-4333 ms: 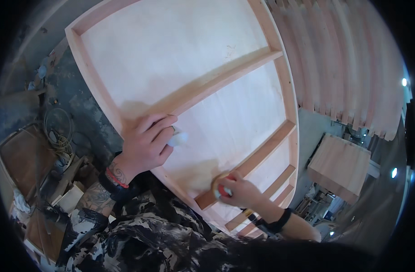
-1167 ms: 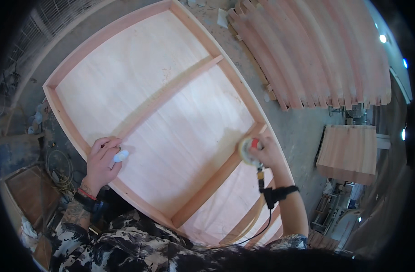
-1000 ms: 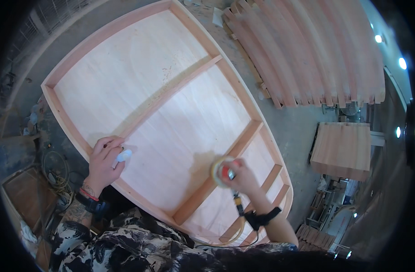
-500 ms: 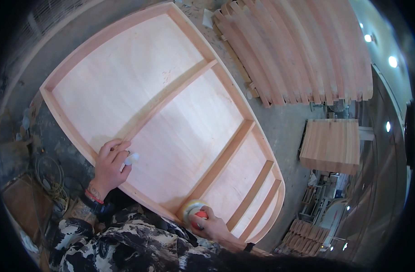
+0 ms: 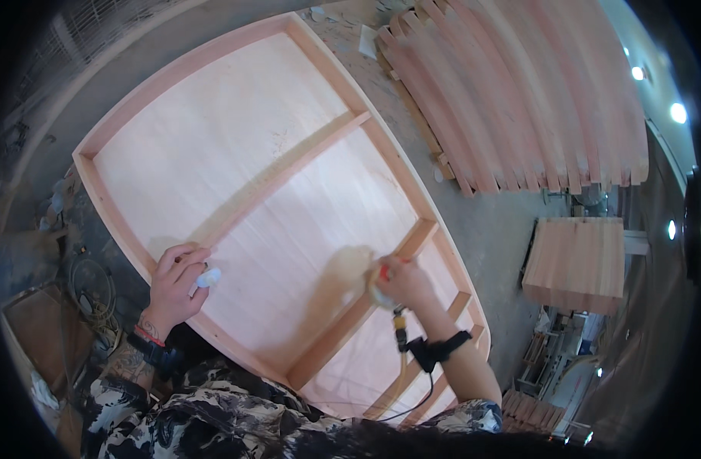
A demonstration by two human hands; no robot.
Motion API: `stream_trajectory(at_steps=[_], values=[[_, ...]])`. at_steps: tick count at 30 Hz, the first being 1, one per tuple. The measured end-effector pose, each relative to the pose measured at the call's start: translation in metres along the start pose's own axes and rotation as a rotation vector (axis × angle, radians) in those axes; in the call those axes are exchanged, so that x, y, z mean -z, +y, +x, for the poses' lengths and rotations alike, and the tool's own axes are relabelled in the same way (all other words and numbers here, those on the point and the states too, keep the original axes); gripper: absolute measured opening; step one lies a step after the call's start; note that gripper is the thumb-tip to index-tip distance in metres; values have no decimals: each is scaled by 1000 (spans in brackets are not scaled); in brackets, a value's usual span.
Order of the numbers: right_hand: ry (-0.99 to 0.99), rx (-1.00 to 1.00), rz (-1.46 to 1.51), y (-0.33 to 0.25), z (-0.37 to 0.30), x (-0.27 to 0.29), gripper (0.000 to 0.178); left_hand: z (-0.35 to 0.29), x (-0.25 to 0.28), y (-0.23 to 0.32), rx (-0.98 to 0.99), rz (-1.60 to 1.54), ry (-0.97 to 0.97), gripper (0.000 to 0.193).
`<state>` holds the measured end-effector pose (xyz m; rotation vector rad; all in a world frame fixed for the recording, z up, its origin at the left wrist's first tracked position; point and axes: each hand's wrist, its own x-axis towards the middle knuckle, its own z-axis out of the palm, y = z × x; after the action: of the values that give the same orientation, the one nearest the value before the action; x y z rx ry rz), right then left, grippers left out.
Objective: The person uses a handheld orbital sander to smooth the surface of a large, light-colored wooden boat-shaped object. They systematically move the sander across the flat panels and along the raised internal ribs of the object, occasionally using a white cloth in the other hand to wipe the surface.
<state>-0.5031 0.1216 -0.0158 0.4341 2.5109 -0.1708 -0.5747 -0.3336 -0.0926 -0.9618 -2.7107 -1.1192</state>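
A: Grip?
B: Right hand point(image 5: 408, 281) clasps round sander point(image 5: 378, 295), blurred, at crossbar point(image 5: 331, 337). Left hand point(image 5: 174, 287) curled round small whitish object point(image 5: 208, 278), near left edge of framed wooden panel point(image 5: 304, 218).
A: Panel lies where?
B: Beneath and between both. Curved planks point(image 5: 518, 99) beyond, upper right.

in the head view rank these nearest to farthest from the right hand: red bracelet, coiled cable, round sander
1. Round sander: gripped in the right hand
2. Red bracelet: worn on the person's left side
3. Coiled cable: farther left, past the bracelet
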Motion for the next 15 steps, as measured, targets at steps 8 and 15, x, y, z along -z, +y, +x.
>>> stream_trajectory(at_steps=[8,15], values=[[137,-102,-52,75,92,64,46,2,-3,-1,10,40,-1,24],[129,-118,41,91,86,69,49,-3,-1,-1,30,55,-34,26]])
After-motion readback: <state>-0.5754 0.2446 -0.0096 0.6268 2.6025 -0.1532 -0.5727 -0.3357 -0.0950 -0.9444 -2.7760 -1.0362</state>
